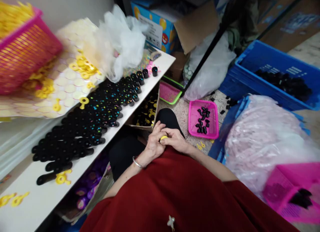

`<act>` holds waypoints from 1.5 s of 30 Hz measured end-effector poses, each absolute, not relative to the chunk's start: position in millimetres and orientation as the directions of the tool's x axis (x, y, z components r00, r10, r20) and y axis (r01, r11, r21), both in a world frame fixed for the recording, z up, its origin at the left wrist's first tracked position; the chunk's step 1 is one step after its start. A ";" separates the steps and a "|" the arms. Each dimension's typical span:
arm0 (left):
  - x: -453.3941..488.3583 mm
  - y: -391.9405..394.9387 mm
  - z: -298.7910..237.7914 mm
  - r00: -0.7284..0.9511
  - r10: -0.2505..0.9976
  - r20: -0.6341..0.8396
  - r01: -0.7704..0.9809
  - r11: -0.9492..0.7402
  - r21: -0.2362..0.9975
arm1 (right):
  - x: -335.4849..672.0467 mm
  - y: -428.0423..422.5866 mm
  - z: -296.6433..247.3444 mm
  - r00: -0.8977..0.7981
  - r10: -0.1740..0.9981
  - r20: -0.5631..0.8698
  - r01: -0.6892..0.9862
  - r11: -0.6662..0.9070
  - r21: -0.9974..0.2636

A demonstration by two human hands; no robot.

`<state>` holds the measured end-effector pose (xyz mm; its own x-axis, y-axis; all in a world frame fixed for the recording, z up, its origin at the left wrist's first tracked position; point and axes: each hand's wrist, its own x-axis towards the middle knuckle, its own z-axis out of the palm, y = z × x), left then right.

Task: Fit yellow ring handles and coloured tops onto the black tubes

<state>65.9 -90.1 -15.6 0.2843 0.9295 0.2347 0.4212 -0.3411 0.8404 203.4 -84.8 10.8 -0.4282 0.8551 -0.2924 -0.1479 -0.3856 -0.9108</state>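
My hands meet in front of my lap. A small piece with a round yellow top (163, 138) shows between them; the rest of it is hidden by my fingers. My left hand (154, 141), with a bangle at the wrist, is closed around the piece. The fingers and thumb of my right hand (176, 140) close on the same piece from the other side. On the white table to my left stand many black tubes (82, 122) in tight rows, several with colourful specks on top. Yellow ring-ended pieces (83, 66) lie loose beyond them.
A pink basket of yellow pieces (30, 48) and a crumpled plastic bag (122, 38) rest on the table. An open box (147, 113) of black and yellow pieces is under its edge. A pink tray (215, 120), blue crate (275, 55) and stuffed plastic sack (265, 132) stand right.
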 end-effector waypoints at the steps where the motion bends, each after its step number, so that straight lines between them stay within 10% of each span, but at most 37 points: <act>1: 63.9 -87.5 -18.3 0.248 0.948 0.202 0.414 -0.292 0.862 | 198.2 -81.4 9.3 -0.397 0.872 -0.285 -0.138 -0.363 -0.921; 9: 37.7 -64.2 -23.4 0.036 0.985 0.169 0.462 -0.167 0.871 | 165.2 -31.0 -1.0 -0.609 0.757 -0.239 -0.089 -0.364 -0.927; 13: 16.4 -52.1 -4.8 0.036 0.937 0.347 0.521 -0.314 0.794 | 154.9 6.2 3.4 -0.533 0.819 -0.212 0.299 -0.052 -0.953; 16: 2.5 -34.8 1.4 -0.202 0.885 0.420 0.624 -0.214 0.752 | 140.0 29.2 3.2 -0.539 0.825 -0.170 0.708 0.334 -0.622; 20: -2.2 -7.5 -6.7 -0.361 0.811 0.460 0.773 -0.015 0.634 | 123.5 42.7 -1.6 -0.625 0.723 -0.294 0.780 0.561 -0.278; 27: 3.8 17.7 -22.2 -0.382 0.816 0.434 0.840 0.110 0.532 | 143.9 63.2 15.5 -0.596 0.764 -0.249 0.778 0.471 -0.417; 34: 3.0 27.1 -25.2 -0.429 0.774 0.465 0.793 0.076 0.604 | 196.1 178.0 35.0 0.051 0.975 0.217 0.866 0.065 -0.496; 45: 2.7 27.9 -21.7 -0.395 0.768 0.505 0.819 0.045 0.572 | 216.1 220.4 6.9 -0.138 0.976 0.166 0.888 0.197 -0.416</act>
